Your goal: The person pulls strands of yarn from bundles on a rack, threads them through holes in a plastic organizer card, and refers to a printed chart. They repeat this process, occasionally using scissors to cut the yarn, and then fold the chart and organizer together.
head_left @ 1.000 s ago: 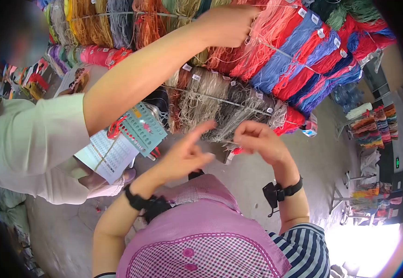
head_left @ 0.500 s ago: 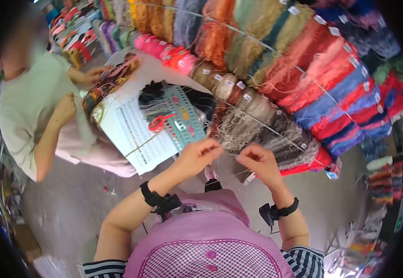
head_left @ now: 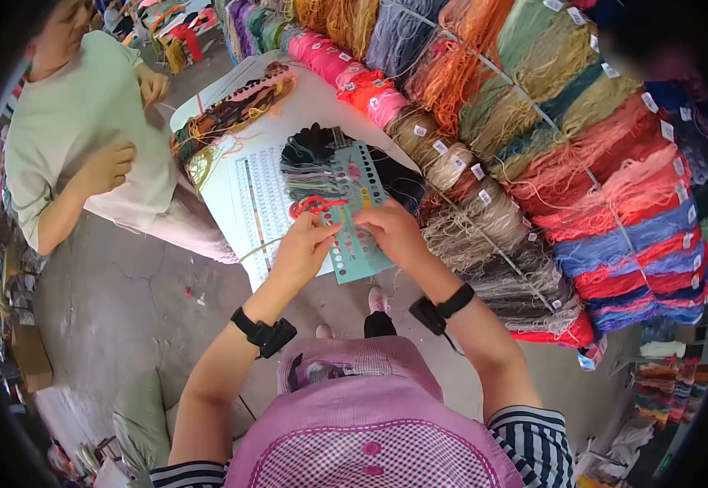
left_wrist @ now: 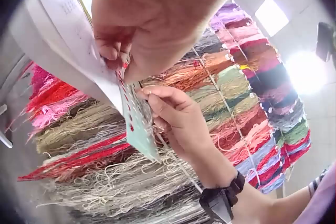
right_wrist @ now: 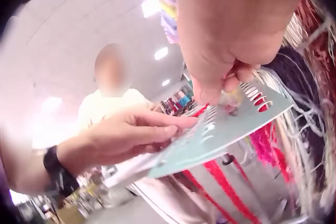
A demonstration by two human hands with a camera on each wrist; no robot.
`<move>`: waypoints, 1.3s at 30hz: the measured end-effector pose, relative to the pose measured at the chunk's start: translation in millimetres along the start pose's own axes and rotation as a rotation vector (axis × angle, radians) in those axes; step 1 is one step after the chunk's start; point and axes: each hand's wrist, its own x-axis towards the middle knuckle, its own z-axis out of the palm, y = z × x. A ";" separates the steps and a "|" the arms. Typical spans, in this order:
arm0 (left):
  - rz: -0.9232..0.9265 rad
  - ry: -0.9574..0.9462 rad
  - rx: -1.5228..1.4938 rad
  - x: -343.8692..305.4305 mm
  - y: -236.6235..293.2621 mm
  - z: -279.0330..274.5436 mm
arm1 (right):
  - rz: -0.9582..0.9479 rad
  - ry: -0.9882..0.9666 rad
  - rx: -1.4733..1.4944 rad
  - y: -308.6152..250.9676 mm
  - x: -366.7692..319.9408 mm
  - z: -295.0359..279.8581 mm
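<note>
A pale green, flat, hole-punched card (head_left: 356, 250) lay by the white bench's (head_left: 334, 102) right edge, its long axis running near to far, between both hands. The left hand (head_left: 299, 247), touching, pinched its left long edge; the right hand (head_left: 397, 234) came across its right edge, fingertips bunched, contents indeterminable.

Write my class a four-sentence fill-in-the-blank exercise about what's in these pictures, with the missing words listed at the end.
1. The left hand and the right hand are at a teal card with rows of punched ____.
2. The looped thread near the left hand is bright ____.
3. In the head view, the printed sheet shows to the ____ of the card.
4. The camera wearer's sleeves are patterned with dark and pale ____.
Missing words: holes; red; left; stripes.
</note>
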 end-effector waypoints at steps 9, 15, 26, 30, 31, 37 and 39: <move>-0.842 -0.009 -0.948 26.8 12.7 -6.9 | 0.520 0.040 0.466 -9.8 22.5 18.0; -0.863 0.049 -0.997 30.8 7.9 -3.5 | 0.280 0.090 0.094 -6.3 20.8 31.7; -0.718 -0.109 -0.717 52.1 2.5 -10.2 | 0.389 -0.038 0.267 -6.4 27.2 13.1; -0.836 0.136 -1.080 41.1 -3.9 -28.9 | 0.390 -0.050 0.270 -6.4 27.9 13.0; -0.835 0.131 -1.078 40.0 -6.0 -35.4 | 0.351 -0.070 0.224 -5.5 27.3 13.8; -0.791 -0.413 -1.069 57.7 14.7 -36.9 | 0.325 0.028 0.052 -18.3 22.6 15.5; -0.742 -0.533 -0.561 63.0 24.7 -13.0 | 0.333 -0.001 0.047 -18.4 22.9 15.6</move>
